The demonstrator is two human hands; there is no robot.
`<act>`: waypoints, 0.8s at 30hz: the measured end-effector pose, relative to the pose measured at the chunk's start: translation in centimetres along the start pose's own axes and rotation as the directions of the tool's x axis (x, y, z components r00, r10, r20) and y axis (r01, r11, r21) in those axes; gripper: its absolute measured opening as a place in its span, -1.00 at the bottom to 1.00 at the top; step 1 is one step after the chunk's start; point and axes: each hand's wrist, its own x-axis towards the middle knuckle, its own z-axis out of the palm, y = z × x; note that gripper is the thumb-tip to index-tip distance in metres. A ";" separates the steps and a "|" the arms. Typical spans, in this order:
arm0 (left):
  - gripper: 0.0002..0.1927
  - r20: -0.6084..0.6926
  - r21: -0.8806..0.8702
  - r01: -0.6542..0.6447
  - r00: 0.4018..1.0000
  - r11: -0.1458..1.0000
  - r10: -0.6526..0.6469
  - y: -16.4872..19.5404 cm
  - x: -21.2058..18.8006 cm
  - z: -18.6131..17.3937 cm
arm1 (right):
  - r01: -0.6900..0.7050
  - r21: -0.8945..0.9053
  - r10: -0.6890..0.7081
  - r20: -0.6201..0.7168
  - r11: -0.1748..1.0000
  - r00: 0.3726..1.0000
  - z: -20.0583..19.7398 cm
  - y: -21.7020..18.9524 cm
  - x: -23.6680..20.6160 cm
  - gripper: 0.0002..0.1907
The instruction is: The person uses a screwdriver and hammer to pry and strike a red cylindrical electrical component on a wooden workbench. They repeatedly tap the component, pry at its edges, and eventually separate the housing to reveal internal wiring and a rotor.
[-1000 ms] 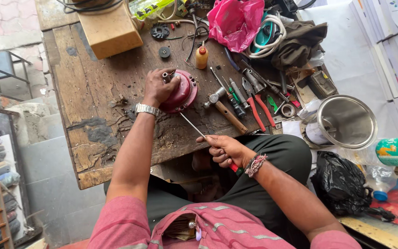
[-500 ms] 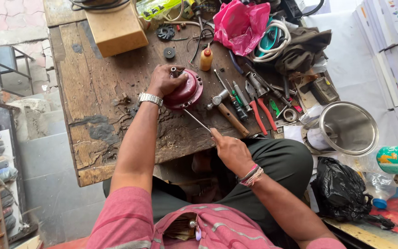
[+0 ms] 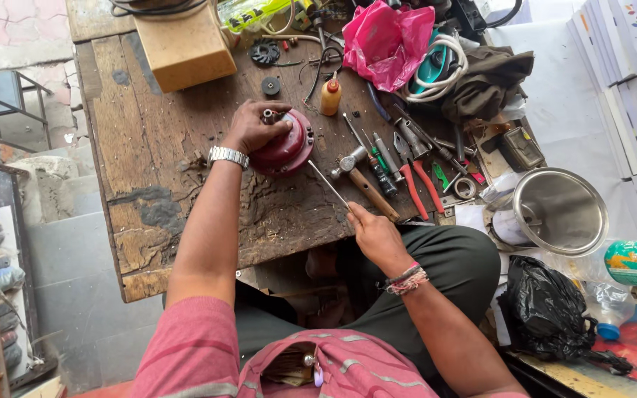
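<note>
My left hand rests on top of a round red motor housing standing on the worn wooden workbench, fingers curled over its centre shaft. A steel wristwatch sits on that wrist. My right hand grips the handle of a long thin screwdriver near the bench's front edge. Its metal shaft points up and left, with the tip close to the housing's right rim.
A hammer, pliers with red handles and other tools lie right of the housing. A small orange bottle, a wooden block, a pink bag and a steel pot are around.
My right hand has moved up toward the bench with the screwdriver, bringing its tip nearer the red housing. My left hand stays on the housing.
</note>
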 end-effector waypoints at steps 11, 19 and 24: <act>-0.51 0.077 0.000 0.084 0.993 0.996 -0.084 0.3 -0.2 0.4 | 0.103 0.014 -0.104 0.002 0.995 0.995 0.2 -0.8 0.6 -0.73; -0.53 -0.001 -0.112 -0.055 0.998 0.992 0.056 -0.6 -1.0 1.0 | -0.558 0.644 0.125 0.590 0.524 0.798 -0.1 0.8 1.5 -0.65; -0.53 -0.038 -0.137 -0.143 0.989 0.980 0.139 -1.0 -1.5 1.2 | -0.300 0.493 0.129 0.351 0.817 0.928 0.2 -0.2 0.7 -0.63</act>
